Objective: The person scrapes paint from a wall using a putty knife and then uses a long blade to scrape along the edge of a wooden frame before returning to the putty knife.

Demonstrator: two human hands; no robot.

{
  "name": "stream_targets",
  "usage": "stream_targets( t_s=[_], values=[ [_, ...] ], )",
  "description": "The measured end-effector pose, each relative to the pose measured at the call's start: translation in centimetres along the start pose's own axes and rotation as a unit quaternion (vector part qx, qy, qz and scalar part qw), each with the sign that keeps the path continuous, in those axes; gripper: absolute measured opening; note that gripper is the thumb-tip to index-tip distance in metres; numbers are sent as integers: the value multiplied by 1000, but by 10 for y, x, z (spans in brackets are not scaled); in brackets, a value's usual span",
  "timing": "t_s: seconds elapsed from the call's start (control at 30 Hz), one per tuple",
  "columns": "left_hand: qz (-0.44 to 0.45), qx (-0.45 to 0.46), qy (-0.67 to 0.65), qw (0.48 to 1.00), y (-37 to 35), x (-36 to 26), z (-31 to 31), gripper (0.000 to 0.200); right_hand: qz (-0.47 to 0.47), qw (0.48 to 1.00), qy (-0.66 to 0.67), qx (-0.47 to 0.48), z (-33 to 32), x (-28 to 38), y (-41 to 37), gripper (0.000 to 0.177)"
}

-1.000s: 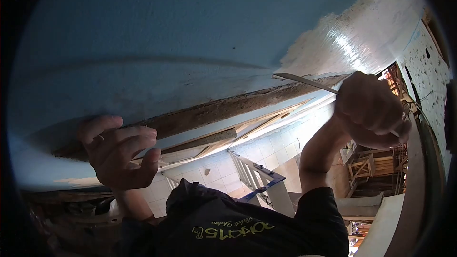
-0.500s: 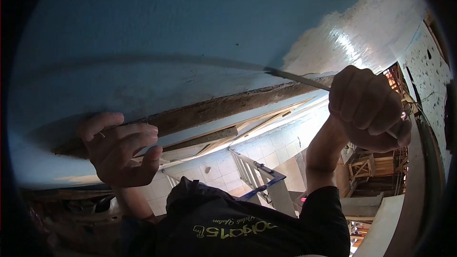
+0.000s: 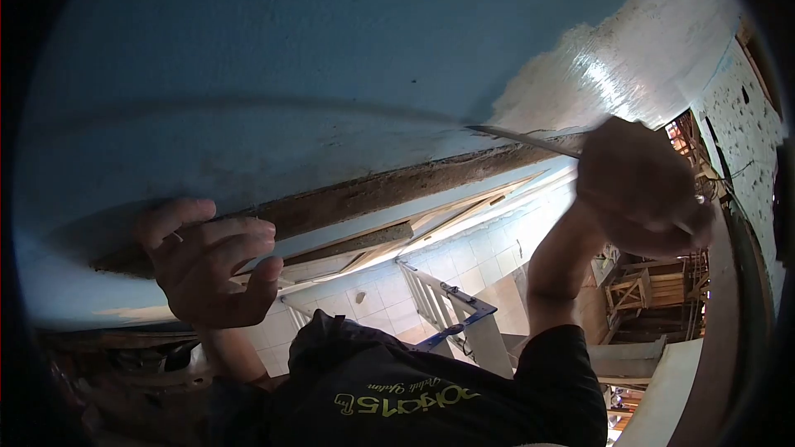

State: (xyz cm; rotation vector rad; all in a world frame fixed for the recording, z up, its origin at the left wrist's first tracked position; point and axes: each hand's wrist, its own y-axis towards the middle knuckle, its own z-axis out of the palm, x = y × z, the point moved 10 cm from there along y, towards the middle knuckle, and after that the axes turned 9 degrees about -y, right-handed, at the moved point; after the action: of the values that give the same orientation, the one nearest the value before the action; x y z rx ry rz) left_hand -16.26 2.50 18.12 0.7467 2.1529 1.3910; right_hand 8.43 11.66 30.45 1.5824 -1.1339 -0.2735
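My right hand (image 3: 638, 186) is wrapped in a fist around a long, thin flat-bladed tool (image 3: 526, 139); motion blurs the fingers. The blade points left, its tip against the blue painted surface (image 3: 331, 41) near the edge of a bare, whitish patch (image 3: 613, 58). A short end of the tool pokes out below the fist. My left hand (image 3: 211, 265) holds nothing, its fingers half bent and apart. Its fingertips overlap a rough brown strip (image 3: 356, 196) along the edge of the blue surface.
Below stands a stepladder (image 3: 472, 314) with a blue top on a tiled floor (image 3: 381, 290). Wooden boards (image 3: 356, 240) lean under the brown strip. At the right are a speckled pale panel (image 3: 745, 124) and a wooden crate-like frame (image 3: 642, 294).
My right hand has shifted slightly, and the blade has turned to show a thinner edge, its tip a touch to the right. My left hand stays in place.
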Motion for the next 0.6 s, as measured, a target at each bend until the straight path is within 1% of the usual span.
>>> stream_targets(
  t_s=[0.03,0.07,0.13,0.17,0.23,0.27,0.33,0.4,0.47,0.53,0.57,0.6],
  values=[
    [-2,1,4,1000,0,0,-1,9,3,1000,2,2,1,-2,-1,43],
    [22,6,5,1000,0,-4,-1,9,8,1000,3,4,1,-3,-2,42],
    [76,12,2,997,2,-9,0,9,-35,999,16,-30,-9,14,-6,41],
    [52,4,3,999,3,-5,0,9,-52,984,-79,-151,-40,17,-34,42],
    [2,-7,6,1000,1,-1,-1,9,-40,977,-116,-174,-38,8,-34,42],
    [-5,-9,10,1000,-1,-1,-2,9,-13,995,-62,-74,-21,0,-15,41],
    [-13,-12,13,1000,0,0,-1,9,-5,1000,11,0,-3,4,-3,41],
    [-2,0,9,1000,0,0,0,9,-43,998,43,-34,-11,-2,-11,41],
    [-2,4,13,1000,-1,0,-1,10,1,1000,20,-9,-1,-5,-4,41],
    [-9,-5,12,1000,-2,1,-1,10,2,1000,-3,23,-8,8,2,39],
    [-5,-6,9,1000,-1,0,0,10,-1,1000,-11,-15,-8,2,-1,39],
    [0,-6,10,1000,0,-1,-1,10,10,1000,5,-3,-2,-2,1,41]
  ],
)
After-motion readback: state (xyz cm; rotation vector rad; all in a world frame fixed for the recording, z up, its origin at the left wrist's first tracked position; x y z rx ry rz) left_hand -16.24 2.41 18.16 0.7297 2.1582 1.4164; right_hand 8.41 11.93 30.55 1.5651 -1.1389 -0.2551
